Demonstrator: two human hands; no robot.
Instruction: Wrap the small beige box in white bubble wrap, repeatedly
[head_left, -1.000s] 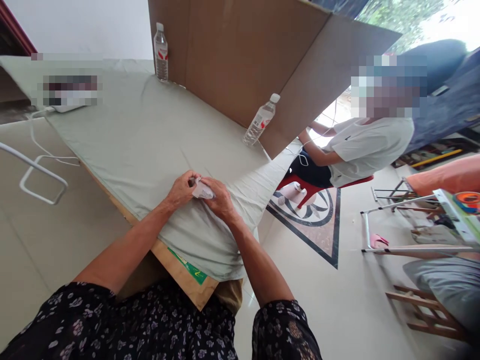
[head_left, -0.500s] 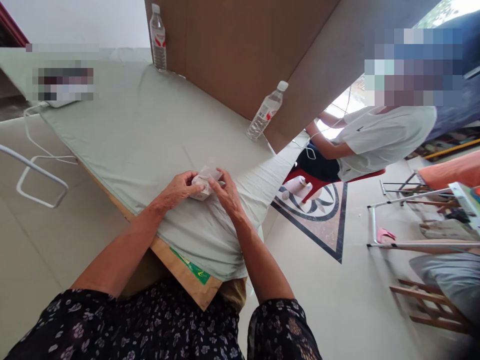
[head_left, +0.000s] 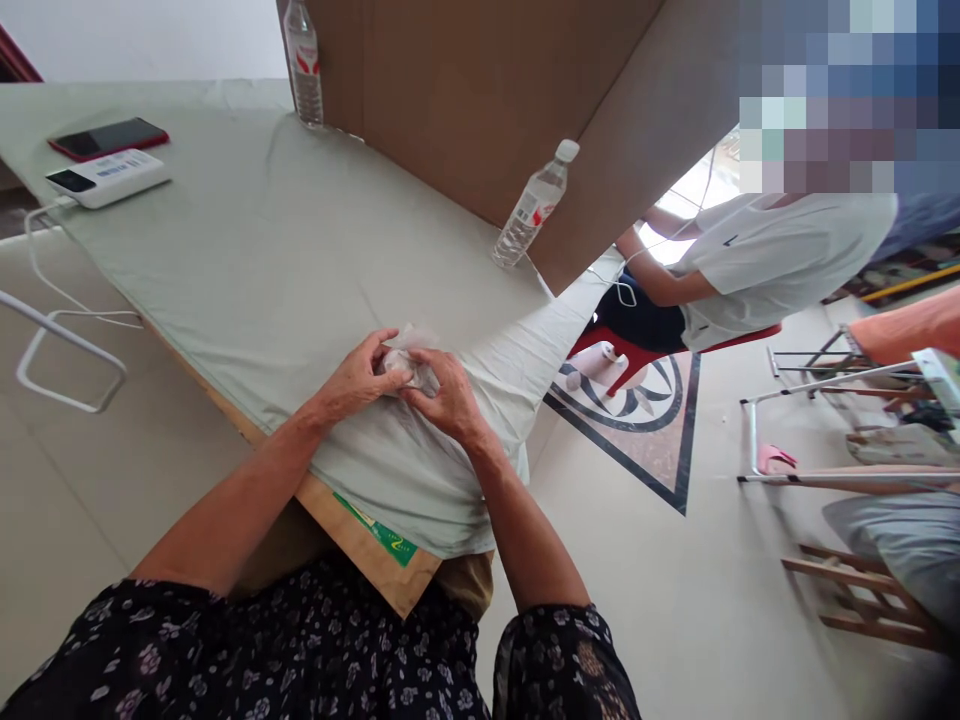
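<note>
A small white packet (head_left: 411, 372), crumpled and with a thin, partly see-through flap on top, is held between my hands over the near corner of the cloth-covered table (head_left: 300, 250). My left hand (head_left: 367, 375) is closed around its left side, thumb across the front. From the right, my right hand (head_left: 448, 395) grips it with thumb and bent fingers. Both hands cover much of the packet, so what is inside cannot be made out.
One water bottle (head_left: 526, 212) leans by the large brown cardboard panel (head_left: 480, 90); another bottle (head_left: 304, 70) stands farther left. A phone (head_left: 109, 138) and a white device with a cable (head_left: 112, 178) lie at far left. A person in a white shirt (head_left: 802, 255) sits at right.
My right hand has shifted down and curled further round the packet, which looks more crumpled. My left hand keeps its hold. The view has moved slightly.
</note>
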